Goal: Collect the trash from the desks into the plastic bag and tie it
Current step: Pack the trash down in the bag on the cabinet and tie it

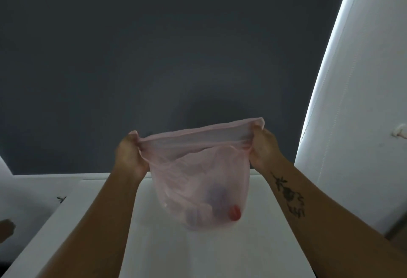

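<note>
A thin pink see-through plastic bag point(198, 167) hangs in front of me above a white desk point(167, 244). My left hand point(130, 154) grips the left end of its rim and my right hand point(263, 148) grips the right end, so the mouth is stretched flat and wide between them. Trash lies at the bottom of the bag: pale crumpled pieces, a bluish shape and a red round object point(235, 212). The bag's underside hangs a little above the desk top.
A dark grey wall point(176, 46) fills the background. A white panel with a bright lit edge point(352, 101) stands at the right. A second white desk surface point(39, 194) lies at the left, with a small dark mark on it.
</note>
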